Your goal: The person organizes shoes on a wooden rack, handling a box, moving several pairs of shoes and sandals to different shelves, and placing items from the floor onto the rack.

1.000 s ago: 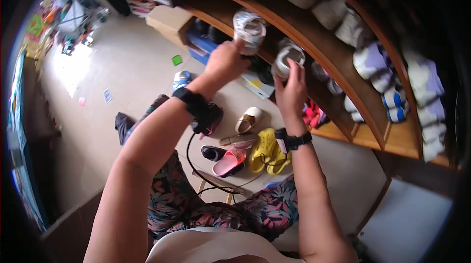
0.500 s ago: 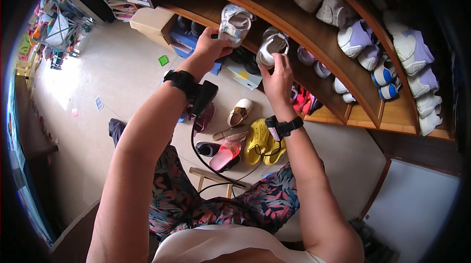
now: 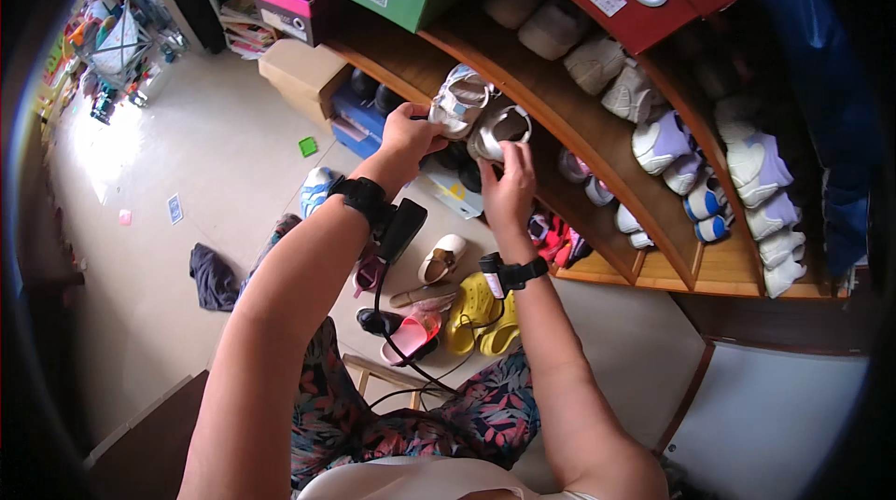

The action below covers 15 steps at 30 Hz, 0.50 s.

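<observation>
As the left hand (image 3: 411, 136) holds it up, white and pale-blue strapped shoe (image 3: 455, 106): before the shelf front, near end pinched between thumb and fingers.
White strapped shoe with wide opening (image 3: 487, 138): close beside the first, lower rim pinched by the right hand (image 3: 509, 190).
Soles: whether either rests on anything, cannot tell.
Weight: probably light, one hand apiece.
Uppers and straps: likely soft, yielding under a squeeze; soles probably stiffer; neither slippery nor fragile by appearance.
Best hold: heel and sides, low by the sole, rather than the strap.
Brown wooden shelf (image 3: 597, 274): just behind, bearing white-and-lilac shoes (image 3: 657, 145).
Floor: yellow perforated clogs (image 3: 471, 306), pink open-toed slide (image 3: 411, 337), cream-and-brown shoe (image 3: 443, 256).
</observation>
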Available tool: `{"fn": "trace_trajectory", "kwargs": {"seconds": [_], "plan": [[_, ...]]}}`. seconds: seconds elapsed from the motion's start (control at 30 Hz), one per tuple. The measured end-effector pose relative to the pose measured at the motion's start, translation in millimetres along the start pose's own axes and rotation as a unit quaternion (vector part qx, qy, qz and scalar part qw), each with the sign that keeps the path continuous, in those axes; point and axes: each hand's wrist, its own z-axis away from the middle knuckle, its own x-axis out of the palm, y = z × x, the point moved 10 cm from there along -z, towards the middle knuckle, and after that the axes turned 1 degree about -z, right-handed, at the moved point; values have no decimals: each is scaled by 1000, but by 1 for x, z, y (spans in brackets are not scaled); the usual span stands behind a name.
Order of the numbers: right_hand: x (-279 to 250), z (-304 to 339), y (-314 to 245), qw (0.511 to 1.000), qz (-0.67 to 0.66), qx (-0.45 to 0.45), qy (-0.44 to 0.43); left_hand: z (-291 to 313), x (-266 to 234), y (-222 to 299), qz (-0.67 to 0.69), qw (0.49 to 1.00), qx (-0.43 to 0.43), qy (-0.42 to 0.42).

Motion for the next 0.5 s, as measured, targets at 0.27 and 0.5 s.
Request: {"fn": "trace_trajectory", "kwargs": {"seconds": [0.27, 0.5], "plan": [[-18, -15, 13, 998, 54, 27, 20, -16, 39, 6, -92, 995, 39, 20], [-17, -23, 44, 998, 57, 27, 11, -12, 48, -12, -81, 994, 68, 19]]}}
